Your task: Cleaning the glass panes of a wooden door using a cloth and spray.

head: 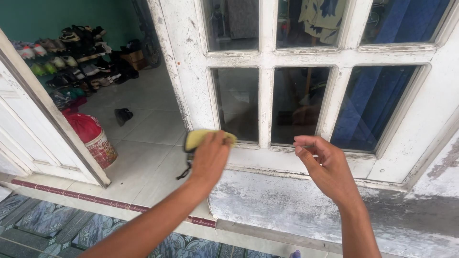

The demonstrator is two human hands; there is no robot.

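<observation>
Nearest the camera, two bare forearms reach up from the lower edge of the view. The left hand is closed over a yellow-green cloth, pressing it against the bottom rail of the lower-left glass pane; a dark strap or loop hangs below the cloth. The right hand holds nothing: its fingers are loosely curled, fingertips just beside the sill under the middle pane.

Both hands work on a white window frame with worn, flaking paint. Below it runs a stained white wall. The patterned blue floor tiles lie at the lower left, bordered by a dark red tile strip.

Left of the frame, an open doorway shows a pale tiled floor. A bucket stands by the white door leaf, filled with a red bag. A single dark shoe lies further in. At the back, a shoe rack loaded with many pairs stands against a green wall.
</observation>
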